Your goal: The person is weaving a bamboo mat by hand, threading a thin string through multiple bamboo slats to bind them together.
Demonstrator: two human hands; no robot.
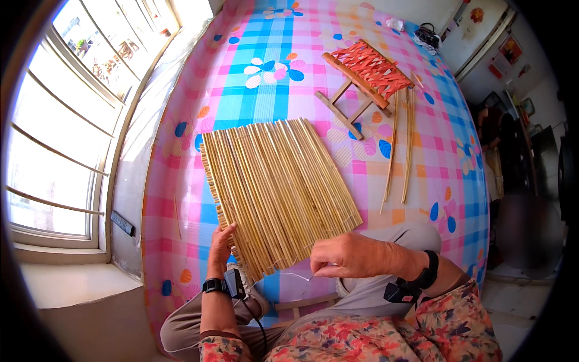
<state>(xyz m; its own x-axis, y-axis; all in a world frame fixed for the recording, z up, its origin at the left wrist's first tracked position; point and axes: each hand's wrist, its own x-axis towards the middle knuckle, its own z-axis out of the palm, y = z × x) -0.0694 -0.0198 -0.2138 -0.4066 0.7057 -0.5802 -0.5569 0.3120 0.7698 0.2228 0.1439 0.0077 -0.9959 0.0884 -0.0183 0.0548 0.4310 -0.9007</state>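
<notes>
A mat of straight yellow-brown stalks (pixel 280 190), laid side by side and bound with thin thread, lies tilted in front of me. My left hand (pixel 222 244) grips its near left edge, thumb on top and the other fingers mostly hidden beneath. Just off the near right corner, my right hand (pixel 341 256) is closed in a pinch on a thin pale thread (pixel 295 275). That thread runs left from my fingertips to the mat's near edge.
A folding stool (pixel 377 69) with a woven orange-red strap seat lies beyond the mat to the right. Several loose stalks (pixel 408 151) lie beside it. A dark remote control (pixel 122 223) rests on the window ledge at left. A dark bag (pixel 427 36) sits far right.
</notes>
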